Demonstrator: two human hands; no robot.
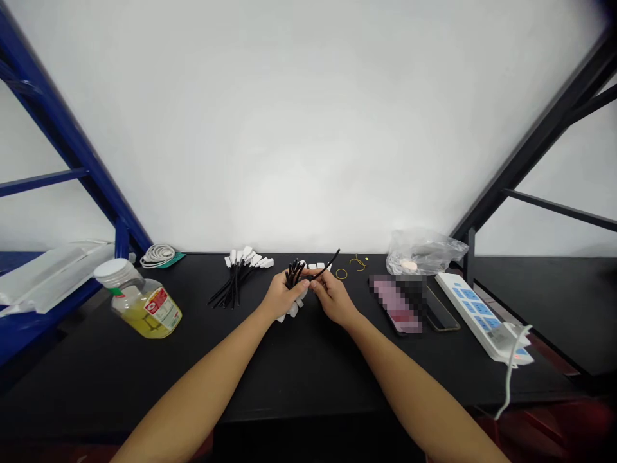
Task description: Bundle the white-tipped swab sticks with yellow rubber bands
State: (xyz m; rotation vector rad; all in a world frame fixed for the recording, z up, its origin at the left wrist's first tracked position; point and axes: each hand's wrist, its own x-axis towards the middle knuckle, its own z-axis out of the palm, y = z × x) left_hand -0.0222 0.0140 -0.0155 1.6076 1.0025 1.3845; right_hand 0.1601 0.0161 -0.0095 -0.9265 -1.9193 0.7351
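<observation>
My left hand (278,297) is closed around a bundle of short black cables (294,275). Their black ends stick up above the thumb, and white end pieces (292,310) hang below the palm. Between the thumb and fingers of my right hand (335,299) is a single black cable (331,261), its free end pointing up and right. Both hands meet over the middle of the black table. Behind them lie more white end pieces (319,265), partly hidden. To the left, a loose pile of similar black cables (234,283) rests with white ends toward the wall.
At left stand a jar of yellow liquid (149,308) and a coiled white cord (158,255). On the right are yellow rubber bands (341,274), a plastic bag (424,249), a pixelated phone (396,305), a dark phone (441,310) and a white power strip (475,315).
</observation>
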